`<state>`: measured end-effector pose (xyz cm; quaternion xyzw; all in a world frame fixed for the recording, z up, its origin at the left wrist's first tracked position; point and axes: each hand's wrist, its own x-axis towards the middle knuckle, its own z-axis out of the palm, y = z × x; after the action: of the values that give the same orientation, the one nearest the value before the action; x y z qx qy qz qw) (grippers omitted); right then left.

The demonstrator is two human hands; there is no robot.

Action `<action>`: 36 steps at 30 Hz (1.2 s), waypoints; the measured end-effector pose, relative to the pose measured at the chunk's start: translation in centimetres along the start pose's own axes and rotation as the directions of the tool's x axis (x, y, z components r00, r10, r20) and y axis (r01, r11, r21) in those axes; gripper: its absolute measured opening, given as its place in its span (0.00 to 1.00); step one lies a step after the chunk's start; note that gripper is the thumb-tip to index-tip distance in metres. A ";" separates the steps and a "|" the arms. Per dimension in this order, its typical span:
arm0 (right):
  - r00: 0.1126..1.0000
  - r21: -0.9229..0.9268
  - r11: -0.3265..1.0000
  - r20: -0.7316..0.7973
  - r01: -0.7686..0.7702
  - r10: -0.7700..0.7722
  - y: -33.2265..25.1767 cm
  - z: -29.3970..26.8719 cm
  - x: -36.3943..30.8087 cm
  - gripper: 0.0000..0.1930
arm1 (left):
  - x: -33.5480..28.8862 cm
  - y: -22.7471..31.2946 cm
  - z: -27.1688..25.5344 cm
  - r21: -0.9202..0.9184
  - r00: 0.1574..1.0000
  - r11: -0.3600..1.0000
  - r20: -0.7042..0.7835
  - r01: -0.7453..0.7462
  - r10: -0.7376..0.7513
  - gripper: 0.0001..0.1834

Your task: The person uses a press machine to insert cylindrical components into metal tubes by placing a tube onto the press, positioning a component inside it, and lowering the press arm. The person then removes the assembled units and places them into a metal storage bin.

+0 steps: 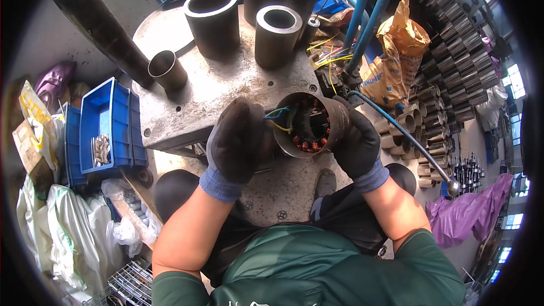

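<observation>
My right hand (358, 143), in a black glove with a blue cuff, grips the right side of a motor stator housing (339, 120) above my lap. This is a metal cylinder, its open end facing up toward me, with reddish copper windings (310, 145) inside. Blue-green and yellow lead wires (277, 114) come out at the cylinder's left rim. They run to my left hand (237, 139), gloved the same way, whose fingers are closed around the wire ends. The left fingertips are partly hidden by shadow and the dark glove.
Ahead, a metal worktable (212, 88) bears a thick-walled ring cylinder (212, 31), another (277, 39) and a small cup-like tube (168, 72). Blue bins (105, 124) stand at left. Right are a blue hose (396, 124), stacked metal tubes (453, 51) and a torn paper sack (394, 62).
</observation>
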<state>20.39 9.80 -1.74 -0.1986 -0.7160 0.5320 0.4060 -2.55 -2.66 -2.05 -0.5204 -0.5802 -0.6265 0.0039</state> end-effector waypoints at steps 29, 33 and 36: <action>0.977 0.326 0.940 -0.212 0.105 -0.036 -10.4 5.4 16.5 0.12 | -0.3 0.5 5.5 -0.237 0.790 0.820 0.497 0.521 -0.358 0.20; 0.969 0.200 0.968 -0.226 0.149 -0.102 -10.2 7.1 21.0 0.12 | -0.3 2.4 4.8 0.256 0.697 0.963 0.706 -0.082 -0.128 0.20; 0.967 0.157 0.964 -0.173 0.215 -0.188 -10.2 9.5 23.4 0.10 | -1.1 1.6 5.2 0.283 0.367 0.928 0.912 -0.244 -0.182 0.20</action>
<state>0.56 17.22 15.36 -0.1295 -0.6489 0.5312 0.5291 2.27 -0.03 -2.72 -0.7816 -0.5776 -0.1017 -0.2126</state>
